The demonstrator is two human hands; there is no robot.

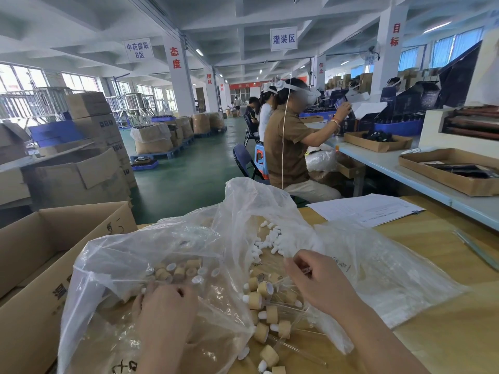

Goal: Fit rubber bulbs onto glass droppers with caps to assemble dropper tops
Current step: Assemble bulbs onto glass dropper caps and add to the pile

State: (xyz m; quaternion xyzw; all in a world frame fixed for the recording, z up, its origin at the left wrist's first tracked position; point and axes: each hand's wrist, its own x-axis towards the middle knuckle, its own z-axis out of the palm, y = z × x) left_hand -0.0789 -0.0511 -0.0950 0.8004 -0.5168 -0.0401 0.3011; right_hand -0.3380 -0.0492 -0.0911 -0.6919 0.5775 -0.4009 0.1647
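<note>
A clear plastic bag (151, 255) lies on the wooden table and holds several tan caps (179, 271) with white liners. My left hand (164, 306) rests inside that bag, fingers curled among the caps; what it grips is hidden. White rubber bulbs (272, 238) are heaped farther back in another bag. Between my hands lies a pile of assembled dropper tops (267, 314), tan caps with white bulbs and glass tubes. My right hand (316, 279) hovers over this pile, fingers pinched on a thin glass dropper (306, 271).
An open cardboard box (40, 252) stands at the left. Printed papers (364, 209) lie at the table's far right, with a third plastic bag (378, 265) in front. Other seated people work at a long bench (405, 168) ahead on the right.
</note>
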